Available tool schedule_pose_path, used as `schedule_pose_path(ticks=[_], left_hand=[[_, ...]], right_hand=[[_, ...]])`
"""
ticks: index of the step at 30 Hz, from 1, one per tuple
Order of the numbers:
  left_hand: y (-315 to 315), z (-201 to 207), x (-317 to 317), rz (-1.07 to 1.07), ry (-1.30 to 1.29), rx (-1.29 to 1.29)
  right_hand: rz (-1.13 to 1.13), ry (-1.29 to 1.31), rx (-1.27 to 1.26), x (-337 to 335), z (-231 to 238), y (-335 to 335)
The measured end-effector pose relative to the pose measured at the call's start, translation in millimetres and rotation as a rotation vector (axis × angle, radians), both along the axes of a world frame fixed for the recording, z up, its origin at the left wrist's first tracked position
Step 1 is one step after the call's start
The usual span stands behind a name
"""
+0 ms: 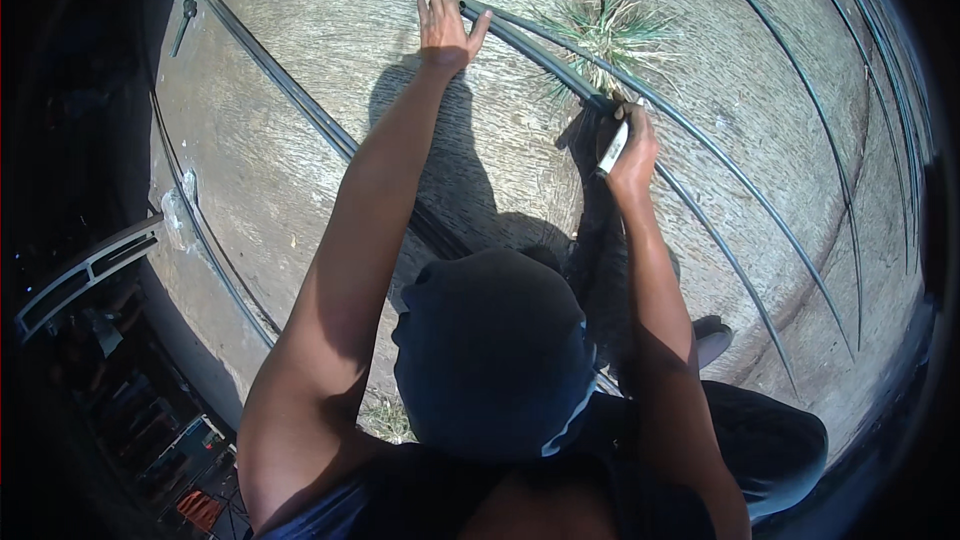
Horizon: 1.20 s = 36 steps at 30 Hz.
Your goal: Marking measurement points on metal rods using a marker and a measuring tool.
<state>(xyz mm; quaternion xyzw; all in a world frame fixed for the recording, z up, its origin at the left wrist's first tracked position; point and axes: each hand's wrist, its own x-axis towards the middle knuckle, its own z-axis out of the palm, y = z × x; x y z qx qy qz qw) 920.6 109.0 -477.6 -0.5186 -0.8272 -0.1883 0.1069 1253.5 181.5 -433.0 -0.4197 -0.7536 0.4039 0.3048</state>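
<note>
Head view: left hand (443, 32), fingers spread, presses a dark rod (520, 30) at upper centre; right hand (630, 150) grips a white-handled tool (611, 149), its tip hidden behind the fist.

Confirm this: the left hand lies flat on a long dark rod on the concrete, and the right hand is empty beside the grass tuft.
Not quite. In the head view the right hand is not empty: it grips a small white-handled tool. The rest holds: the left hand lies flat on a long dark rod, and the grass tuft is beside the right hand.
</note>
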Motion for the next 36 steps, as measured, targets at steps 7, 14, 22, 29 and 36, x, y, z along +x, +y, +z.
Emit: schedule_pose_path(ticks=[7,14,22,29,36], left_hand=[[-10.5,53.8,-14.1,-0.172,0.037,-0.015],[-45.5,189.6,4.0,-0.201,-0.250,-0.224],[-98.0,448.2,-3.5,-0.164,-0.489,-0.206],[-102.3,593.6,-96.0,-0.163,-0.588,-0.297],[-46.0,620.9,-257.0,-0.230,-0.647,-0.555]], right_hand=[[0.216,-0.147,-0.044,-29.1,35.7,30.9],[0.353,-0.607,-0.342,-43.4,178.3,22.1],[0.413,-0.799,-0.566,-143.5,410.7,-25.2],[0.209,-0.687,-0.440,-239.5,512.7,-15.5],[0.114,-0.465,-0.403,-388.1,527.0,22.7]])
